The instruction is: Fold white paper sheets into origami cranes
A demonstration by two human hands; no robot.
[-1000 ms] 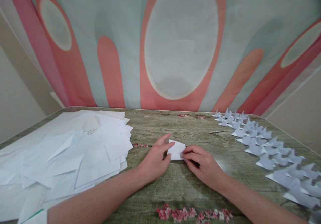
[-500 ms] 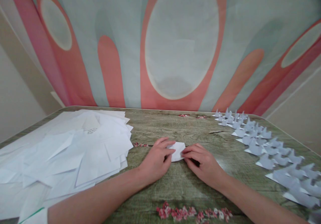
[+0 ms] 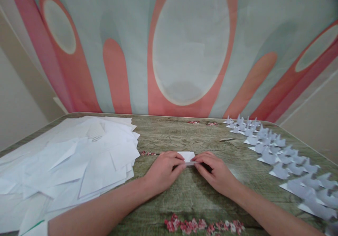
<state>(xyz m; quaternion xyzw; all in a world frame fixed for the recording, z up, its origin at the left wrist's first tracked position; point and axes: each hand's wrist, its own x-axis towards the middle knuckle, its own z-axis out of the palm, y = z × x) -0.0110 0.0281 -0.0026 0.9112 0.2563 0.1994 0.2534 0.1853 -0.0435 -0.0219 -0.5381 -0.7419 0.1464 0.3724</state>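
Note:
A small piece of folded white paper point(image 3: 187, 156) lies at the middle of the table, between my two hands. Its near edge is bent up into a narrow strip. My left hand point(image 3: 167, 165) pinches the paper's left side between thumb and fingers. On the other side, my right hand point(image 3: 211, 163) grips the right end of the same edge the same way. The fingertips cover both ends of the paper, so its full outline is hidden.
A wide heap of loose white paper sheets point(image 3: 105, 162) covers the table's left side. Rows of folded white paper figures point(image 3: 268, 155), resembling birds, stand along the right. The wood-patterned tabletop point(image 3: 163, 134) bears printed pink flowers point(image 3: 203, 225). A painted wall point(image 3: 190, 42) rises behind it.
The paper's near edge has been folded upward into a strip, so the piece looks narrower. My left fingers have drawn back from its top to that edge; the right hand stays close by.

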